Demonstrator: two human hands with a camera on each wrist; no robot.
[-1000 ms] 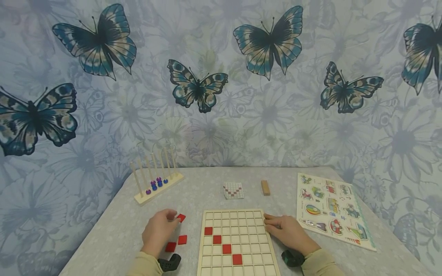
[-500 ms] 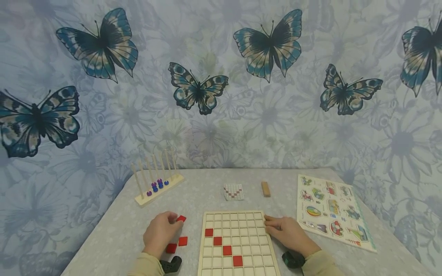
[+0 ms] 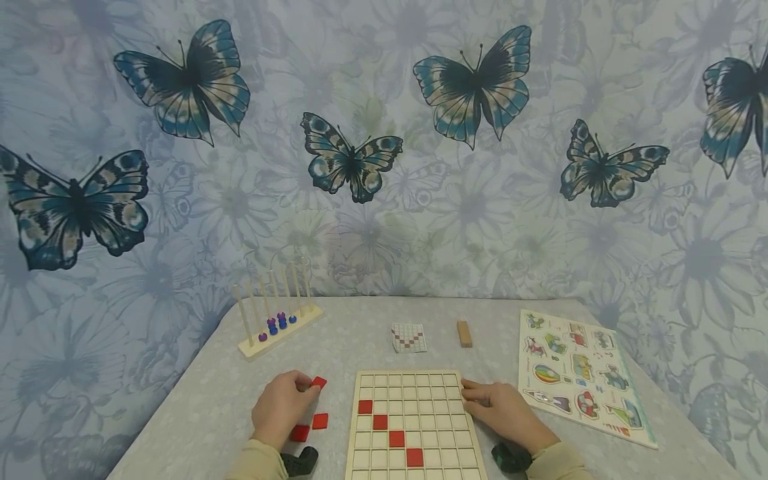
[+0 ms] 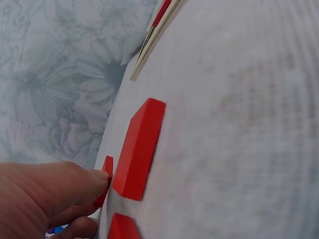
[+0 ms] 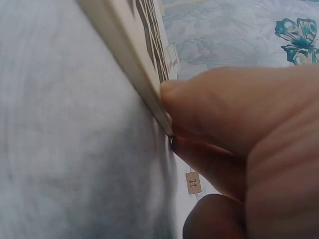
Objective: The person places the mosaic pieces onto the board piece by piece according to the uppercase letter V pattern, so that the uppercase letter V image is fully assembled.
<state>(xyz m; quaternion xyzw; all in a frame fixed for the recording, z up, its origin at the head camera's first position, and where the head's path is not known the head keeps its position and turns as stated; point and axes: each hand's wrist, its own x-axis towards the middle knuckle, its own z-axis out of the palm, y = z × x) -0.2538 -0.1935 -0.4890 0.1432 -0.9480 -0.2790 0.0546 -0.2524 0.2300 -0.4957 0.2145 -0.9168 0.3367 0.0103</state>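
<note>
My left hand pinches a small red square tile between thumb and fingers, left of the pale wooden grid board. In the left wrist view, the thumb presses on that tile's face. Two more red tiles, one just below the hand and another by the wrist, lie on the table. Several red tiles sit in the board's squares along a diagonal. At the board's right edge rests my right hand, thumb and fingertips touching the side near its far corner.
Behind the board lie a small pattern card and a wooden block. A peg stand with blue and purple beads stands at the back left. A picture puzzle board lies on the right, and a butterfly-patterned wall rises behind.
The head view has shifted slightly, so everything sits a little lower and further right. Both hands keep their places, the left one still with the red tile, the right one at the board's edge.
</note>
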